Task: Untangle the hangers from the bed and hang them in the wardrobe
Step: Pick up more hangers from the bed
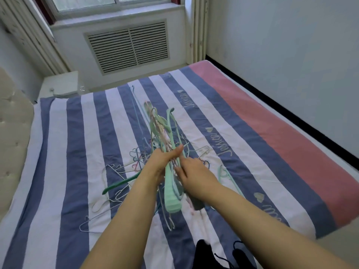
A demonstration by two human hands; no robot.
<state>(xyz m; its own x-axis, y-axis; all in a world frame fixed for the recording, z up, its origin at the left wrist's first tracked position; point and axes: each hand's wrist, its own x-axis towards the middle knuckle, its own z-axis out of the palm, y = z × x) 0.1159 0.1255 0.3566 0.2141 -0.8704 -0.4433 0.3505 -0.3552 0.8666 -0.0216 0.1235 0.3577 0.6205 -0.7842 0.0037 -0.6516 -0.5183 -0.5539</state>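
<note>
- On the left of the bed (58, 152) we see loose wire hangers (108, 193) lying flat on the striped sheet (229, 117), with a dark green hanger (120, 183) among them. These are well apart from our grip, and their hooks look crossed; if we lift the bunch sharply, a stray hook could catch one and drag it along.
- Our left hand (165, 160) is wrapped round the bundle of hangers (167, 133) from beneath, thumb pressed over the top. The bundle is held above the middle of the bed, its far ends pointing toward the window (116, 4). We judge the hold lopsided: a thick pale green hanger (171, 193) droops toward us and could slide out.
- Our right hand (192, 171) sits just beside the left, fingers curled onto the thin wires at the bundle's near side; we cannot tell whether it pinches one wire or several. Pulling the wrong one would tighten the knot or bend a hanger.
- Right of our hands, a pale hanger (229, 177) lies on the sheet, close enough to snag.
- No wardrobe is in view, so carrying a half-sorted bunch risks dropping some on the way.
</note>
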